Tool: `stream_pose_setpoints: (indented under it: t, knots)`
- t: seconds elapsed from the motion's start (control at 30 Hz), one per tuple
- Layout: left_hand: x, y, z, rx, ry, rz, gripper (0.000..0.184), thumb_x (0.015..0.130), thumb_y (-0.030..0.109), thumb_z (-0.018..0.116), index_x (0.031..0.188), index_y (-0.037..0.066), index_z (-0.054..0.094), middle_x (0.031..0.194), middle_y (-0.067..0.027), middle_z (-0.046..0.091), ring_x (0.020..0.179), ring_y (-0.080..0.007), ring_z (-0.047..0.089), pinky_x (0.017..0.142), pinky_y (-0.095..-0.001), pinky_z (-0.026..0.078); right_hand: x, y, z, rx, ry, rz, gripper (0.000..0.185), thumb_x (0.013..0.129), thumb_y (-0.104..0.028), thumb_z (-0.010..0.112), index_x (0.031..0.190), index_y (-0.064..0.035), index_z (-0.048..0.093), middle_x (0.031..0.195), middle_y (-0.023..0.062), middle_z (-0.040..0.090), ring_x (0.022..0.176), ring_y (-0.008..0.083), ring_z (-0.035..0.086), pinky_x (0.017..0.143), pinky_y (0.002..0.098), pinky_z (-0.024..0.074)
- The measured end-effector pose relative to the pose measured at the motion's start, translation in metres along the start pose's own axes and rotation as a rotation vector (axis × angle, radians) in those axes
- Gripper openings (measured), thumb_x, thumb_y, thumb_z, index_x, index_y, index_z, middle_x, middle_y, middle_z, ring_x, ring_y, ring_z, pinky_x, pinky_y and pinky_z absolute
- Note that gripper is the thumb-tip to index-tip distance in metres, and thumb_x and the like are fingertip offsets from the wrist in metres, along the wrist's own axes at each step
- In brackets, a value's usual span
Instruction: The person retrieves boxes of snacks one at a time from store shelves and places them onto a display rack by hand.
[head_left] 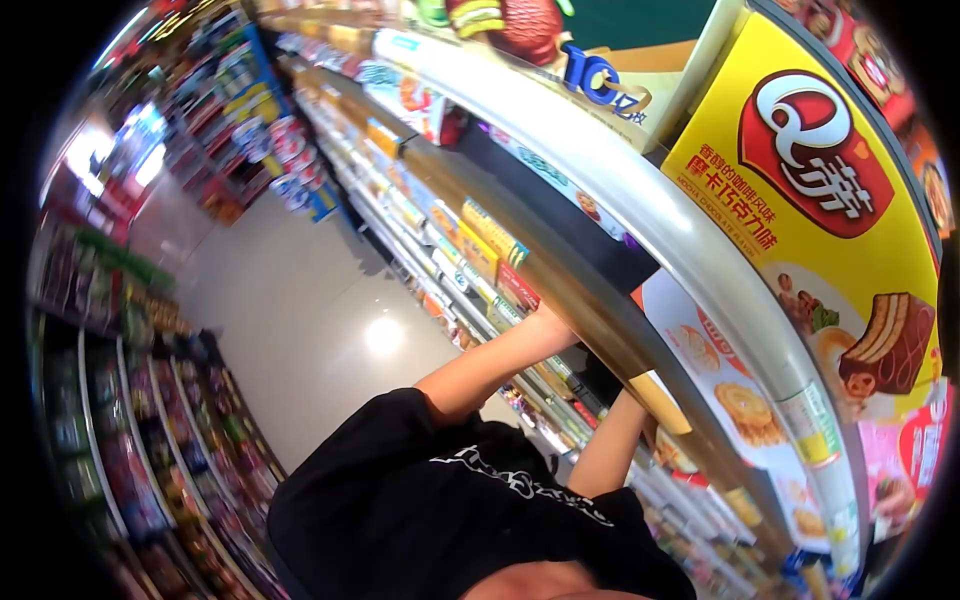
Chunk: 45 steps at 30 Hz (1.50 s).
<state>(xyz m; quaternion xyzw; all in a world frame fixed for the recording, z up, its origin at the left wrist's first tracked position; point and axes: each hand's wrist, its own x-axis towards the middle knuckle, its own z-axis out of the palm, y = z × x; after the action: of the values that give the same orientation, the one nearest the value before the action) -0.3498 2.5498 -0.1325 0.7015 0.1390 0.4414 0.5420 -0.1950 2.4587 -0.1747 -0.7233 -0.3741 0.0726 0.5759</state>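
Note:
My left hand (pixel 553 326) reaches in under the brown shelf edge (pixel 560 290). Only its wrist end shows, and the fingers are hidden behind the shelf. My right hand (pixel 632 408) goes under the same edge, farther right, with its fingers covered too. What either hand touches or holds cannot be seen. A dark gap (pixel 597 378) lies between the two wrists. Above them, on an upper shelf with a silvery rail (pixel 690 225), stands a yellow snack-cake box (pixel 800 230). A white box with cookie pictures (pixel 700 350) sits just under that rail.
Lower shelves with price-label strips (pixel 440 230) run back along the aisle. The pale tiled floor (pixel 290 300) reflects a bright light. Opposite stand racks of packaged goods (pixel 150 430). More displays (pixel 290 150) stand at the far end. My black T-shirt (pixel 450 510) fills the bottom.

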Motion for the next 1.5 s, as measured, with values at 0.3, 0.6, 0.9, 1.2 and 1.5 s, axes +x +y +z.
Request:
stream_pose_setpoints:
  t: [0.3, 0.6, 0.9, 1.2, 1.5]
  knots:
    - [0.003, -0.008, -0.002, 0.416, -0.146, 0.034, 0.032, 0.082, 0.014, 0.075, 0.112, 0.005, 0.070, 0.110, -0.0177, 0.070, 0.105, -0.0366, 0.064, 0.094, -0.0447, 0.051, -0.017, 0.046, 0.043, 0.309, -0.008, -0.047, 0.048, 0.087, -0.017, 0.080, 0.128, -0.0001, 0.063, 0.131, 0.0153, 0.064, 0.121, 0.0329, 0.059, 0.106, 0.0438, 0.0458]
    - [0.004, -0.025, 0.006, 0.801, -0.415, 0.186, 0.036, 0.080, 0.015, 0.077, 0.114, 0.006, 0.070, 0.113, -0.0181, 0.069, 0.108, -0.0371, 0.063, 0.097, -0.0455, 0.051, -0.036, 0.056, 0.046, 0.454, 0.011, -0.095, 0.054, 0.087, -0.018, 0.082, 0.134, 0.0013, 0.061, 0.140, 0.0135, 0.061, 0.126, 0.0301, 0.057, 0.111, 0.0438, 0.0438]
    - [-0.046, 0.020, 0.005, 0.867, -0.297, 0.513, 0.059, 0.066, 0.021, 0.082, 0.120, 0.004, 0.066, 0.126, -0.0202, 0.064, 0.127, -0.0410, 0.056, 0.114, -0.0519, 0.039, -0.104, -0.045, 0.004, 0.533, 0.102, 0.248, 0.062, 0.081, 0.014, 0.054, 0.142, 0.0078, 0.046, 0.142, 0.0187, 0.052, 0.127, 0.0287, 0.056, 0.097, 0.0414, 0.0548]
    - [-0.174, 0.065, -0.109, 0.633, -0.118, 0.805, 0.057, 0.076, 0.016, 0.072, 0.129, 0.004, 0.054, 0.126, -0.0181, 0.056, 0.125, -0.0390, 0.053, 0.106, -0.0501, 0.045, -0.270, -0.129, 0.069, 0.088, 0.321, -0.295, 0.066, 0.086, 0.004, 0.060, 0.150, 0.0019, 0.043, 0.152, 0.0213, 0.047, 0.141, 0.0355, 0.046, 0.118, 0.0466, 0.0359]
    - [-0.286, 0.120, -0.331, 0.359, 0.330, 0.206, 0.096, 0.078, 0.027, 0.088, 0.153, 0.000, 0.034, 0.134, -0.0216, 0.046, 0.127, -0.0390, 0.048, 0.107, -0.0447, 0.042, -0.309, -0.205, 0.217, 0.382, -0.269, -0.347, 0.075, 0.090, -0.028, 0.062, 0.153, 0.0040, 0.035, 0.157, 0.0224, 0.038, 0.144, 0.0351, 0.040, 0.118, 0.0478, 0.0317]
